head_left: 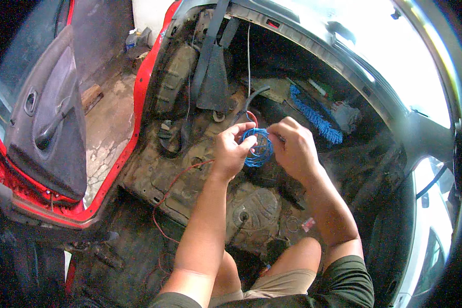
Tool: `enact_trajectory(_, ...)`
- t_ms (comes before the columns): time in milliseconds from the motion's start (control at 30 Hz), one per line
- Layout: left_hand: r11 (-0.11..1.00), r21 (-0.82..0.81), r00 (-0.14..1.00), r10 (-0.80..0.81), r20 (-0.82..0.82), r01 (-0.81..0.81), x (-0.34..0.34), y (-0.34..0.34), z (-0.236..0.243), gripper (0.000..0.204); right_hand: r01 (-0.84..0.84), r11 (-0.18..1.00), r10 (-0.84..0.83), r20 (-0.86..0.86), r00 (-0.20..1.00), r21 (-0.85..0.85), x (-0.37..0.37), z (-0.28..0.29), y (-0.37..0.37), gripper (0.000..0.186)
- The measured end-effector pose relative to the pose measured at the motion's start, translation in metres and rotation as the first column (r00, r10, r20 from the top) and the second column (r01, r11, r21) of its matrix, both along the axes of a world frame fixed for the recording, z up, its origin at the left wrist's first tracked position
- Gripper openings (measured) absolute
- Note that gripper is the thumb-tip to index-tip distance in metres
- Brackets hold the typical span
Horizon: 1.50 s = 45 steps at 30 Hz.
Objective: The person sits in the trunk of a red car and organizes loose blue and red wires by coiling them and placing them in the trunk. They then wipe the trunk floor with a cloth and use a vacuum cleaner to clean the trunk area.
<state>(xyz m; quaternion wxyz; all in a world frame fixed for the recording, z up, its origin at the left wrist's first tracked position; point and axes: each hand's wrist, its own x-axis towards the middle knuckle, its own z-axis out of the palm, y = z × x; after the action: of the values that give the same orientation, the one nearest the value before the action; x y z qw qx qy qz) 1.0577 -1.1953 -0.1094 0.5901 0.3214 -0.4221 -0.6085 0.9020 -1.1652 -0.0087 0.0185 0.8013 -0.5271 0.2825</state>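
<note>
In front of me a round coil of thin blue wire [258, 154] is held between both hands. My left hand [233, 148] is closed on the coil's left side, thumb across it. My right hand [291, 146] has its fingers curled at the coil's upper right, pinching the wire. Just behind, a red wire [253, 115] arches beside a dark corrugated tube [261, 92]. Another thin red wire [172, 186] trails down past my left forearm over the bare, dirty car floor pan [149, 190].
An open red car door [43, 118] stands left, beside its red frame [141, 87]. Seat-belt straps [208, 77] hang at the back. A blue fluffy duster [315, 118] and white cloth [346, 115] lie behind my right hand. A round metal cover [256, 205] sits below my hands.
</note>
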Motion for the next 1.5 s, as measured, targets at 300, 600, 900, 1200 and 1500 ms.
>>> enact_trajectory(300,0.994,-0.094,0.994,0.057,0.09,-0.048,-0.006,0.007,0.011,0.023,-0.115,0.972,-0.035,0.611,0.791,0.204,0.028,0.017,-0.068,0.044)
enact_trajectory(600,0.703,-0.589,0.67,0.661,0.337,-0.398,-0.008,0.01,0.013,0.037,-0.125,0.907,0.129,0.016,0.991,0.403,0.032,-0.006,-0.109,0.035)
enact_trajectory(900,0.708,-0.539,0.577,0.697,0.426,-0.456,-0.009,0.006,0.005,0.025,-0.185,0.722,0.026,0.241,0.97,0.667,0.021,-0.019,-0.121,0.052)
enact_trajectory(1200,0.94,0.088,0.934,0.311,0.175,-0.329,-0.003,-0.006,-0.005,0.02,-0.308,0.923,0.306,-0.046,0.951,-0.231,0.025,-0.023,-0.042,0.022)
enact_trajectory(1500,0.934,-0.131,0.884,0.357,0.301,-0.332,-0.01,-0.006,-0.015,0.014,0.036,0.995,-0.031,0.06,0.998,-0.088,0.031,-0.067,-0.021,0.016)
